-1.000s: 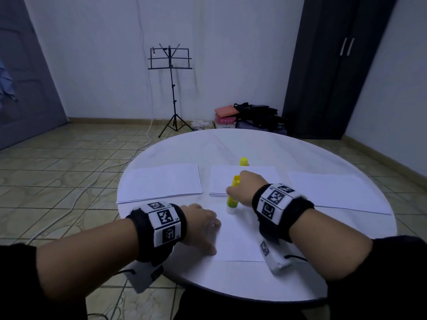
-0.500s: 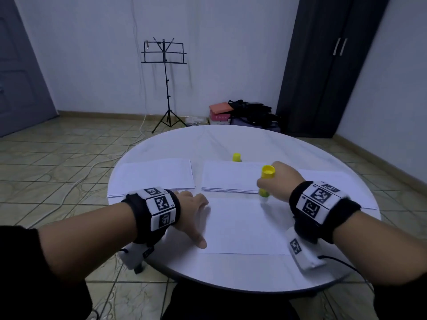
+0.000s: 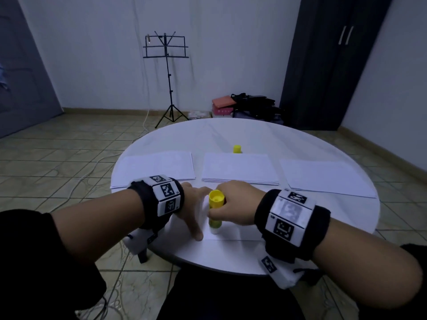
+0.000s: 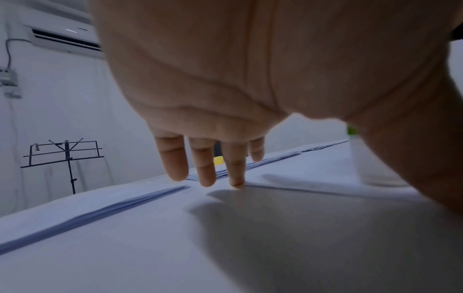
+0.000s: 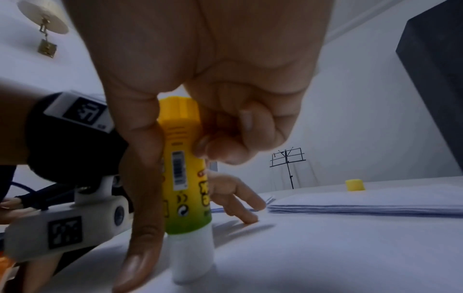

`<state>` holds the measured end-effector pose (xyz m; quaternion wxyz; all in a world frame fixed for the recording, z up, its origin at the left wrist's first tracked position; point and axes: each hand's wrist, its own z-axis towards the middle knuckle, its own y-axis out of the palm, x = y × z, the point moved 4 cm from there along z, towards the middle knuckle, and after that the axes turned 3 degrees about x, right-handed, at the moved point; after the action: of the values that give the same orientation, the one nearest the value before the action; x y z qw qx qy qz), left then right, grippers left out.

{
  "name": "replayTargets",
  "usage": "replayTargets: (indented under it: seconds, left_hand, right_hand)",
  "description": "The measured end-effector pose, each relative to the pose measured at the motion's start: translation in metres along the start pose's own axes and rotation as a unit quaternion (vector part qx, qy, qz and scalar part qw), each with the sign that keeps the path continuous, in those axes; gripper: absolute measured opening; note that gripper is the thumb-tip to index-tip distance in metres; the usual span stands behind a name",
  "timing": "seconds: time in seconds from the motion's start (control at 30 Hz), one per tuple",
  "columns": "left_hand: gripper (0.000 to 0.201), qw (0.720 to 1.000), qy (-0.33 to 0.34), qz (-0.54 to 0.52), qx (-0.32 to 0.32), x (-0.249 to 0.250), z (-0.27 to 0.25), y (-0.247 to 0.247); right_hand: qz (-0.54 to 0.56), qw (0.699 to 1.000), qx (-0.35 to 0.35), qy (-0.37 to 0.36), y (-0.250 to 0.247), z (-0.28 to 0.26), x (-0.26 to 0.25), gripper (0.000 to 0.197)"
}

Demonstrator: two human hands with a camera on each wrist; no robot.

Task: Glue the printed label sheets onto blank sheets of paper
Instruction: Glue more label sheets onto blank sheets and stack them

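Observation:
A single white sheet (image 3: 240, 233) lies at the near edge of the round white table (image 3: 208, 135). My right hand (image 3: 231, 205) grips a yellow and green glue stick (image 3: 216, 212) upright, its white glue end (image 5: 192, 257) pressed on the sheet near its left side. My left hand (image 3: 195, 212) lies just left of the stick, fingers (image 4: 204, 168) straight, tips touching the sheet's left edge. The stick's yellow cap (image 3: 237, 148) stands behind the middle stack.
Three low paper stacks lie across the table: left (image 3: 154, 168), middle (image 3: 238, 167) and right (image 3: 323, 176). A black music stand (image 3: 167, 65), bags (image 3: 249, 105) and a dark wardrobe (image 3: 335, 65) are beyond the table.
My right hand has carried the glue stick from the sheet's far right side down to its left near part. The left hand stays at the sheet's left edge.

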<state>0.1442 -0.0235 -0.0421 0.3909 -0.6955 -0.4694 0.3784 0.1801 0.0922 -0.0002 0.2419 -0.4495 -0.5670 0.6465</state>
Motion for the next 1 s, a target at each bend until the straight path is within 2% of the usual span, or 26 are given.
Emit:
replayTargets:
  seconds: [0.07, 0.4, 0.57, 0.63, 0.8, 1.0]
  left_hand:
    - [0.107, 1.0, 0.004, 0.012, -0.004, 0.003, 0.002, -0.001]
    - [0.105, 0.997, 0.024, 0.068, 0.007, 0.01, 0.01, -0.005]
    - [0.102, 0.999, 0.02, 0.03, -0.006, 0.011, 0.014, -0.003]
    - [0.102, 1.0, 0.013, 0.02, -0.01, 0.01, 0.016, -0.002]
    - [0.101, 1.0, 0.015, 0.006, -0.011, 0.012, 0.015, -0.003]
    - [0.107, 1.0, 0.027, 0.01, -0.005, 0.007, 0.016, 0.001]
  right_hand:
    - [0.004, 1.0, 0.003, 0.027, -0.005, -0.011, 0.016, 0.02]
    - [0.016, 0.985, -0.008, 0.169, -0.038, -0.058, 0.106, 0.019]
    - [0.044, 0.969, 0.087, 0.227, -0.048, -0.034, 0.128, 0.022]
    - [0.043, 0.962, 0.1, 0.251, -0.047, -0.024, 0.134, 0.024]
    - [0.042, 0.96, 0.073, 0.266, -0.041, -0.02, 0.139, 0.024]
    - [0.114, 0.963, 0.014, 0.242, -0.041, -0.057, 0.133, 0.018]
